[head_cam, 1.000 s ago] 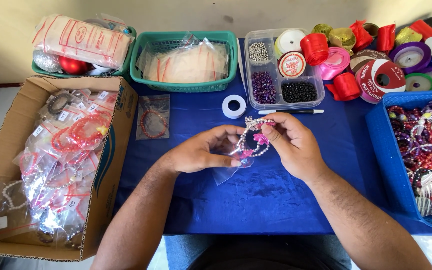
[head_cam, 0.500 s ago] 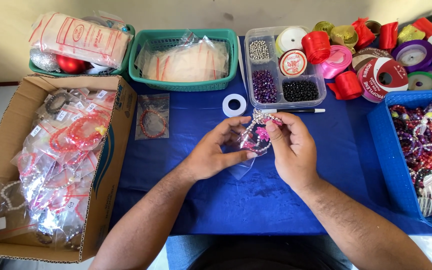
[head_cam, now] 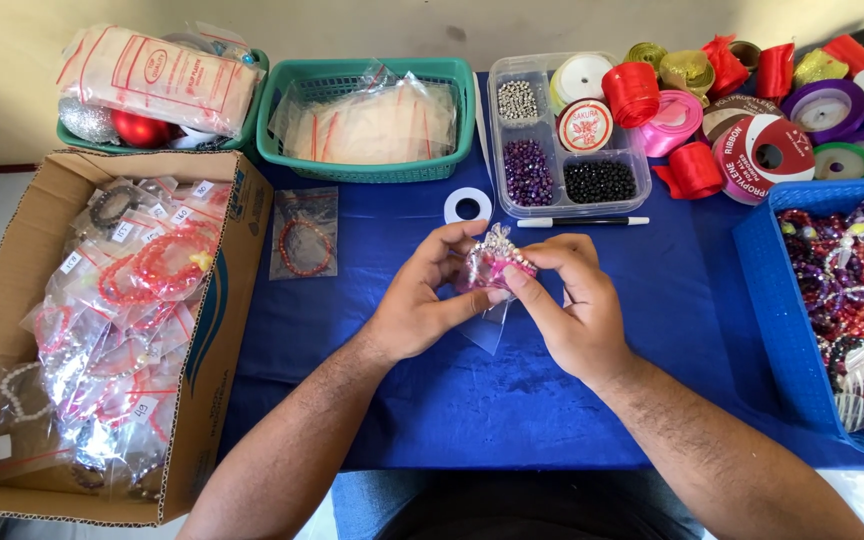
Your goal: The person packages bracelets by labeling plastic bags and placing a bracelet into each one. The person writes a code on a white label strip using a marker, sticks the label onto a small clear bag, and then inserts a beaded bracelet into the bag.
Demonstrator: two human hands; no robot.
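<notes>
Over the blue tablecloth my left hand holds a small clear plastic bag by its mouth, its lower corner hanging free. My right hand pinches a bracelet of white and pink beads and presses it into the bag's opening. The bracelet is bunched up between both hands' fingertips, partly hidden by them.
A cardboard box of bagged bracelets stands at the left. A bagged red bracelet lies beside it. Behind the hands are a white tape ring, a pen, a bead organiser, a green basket and ribbon spools. A blue bin of bracelets sits right.
The bracelet hung open as a loop from my right fingers; now it is bunched and pushed down into the bag's mouth. Both hands have drawn closer together.
</notes>
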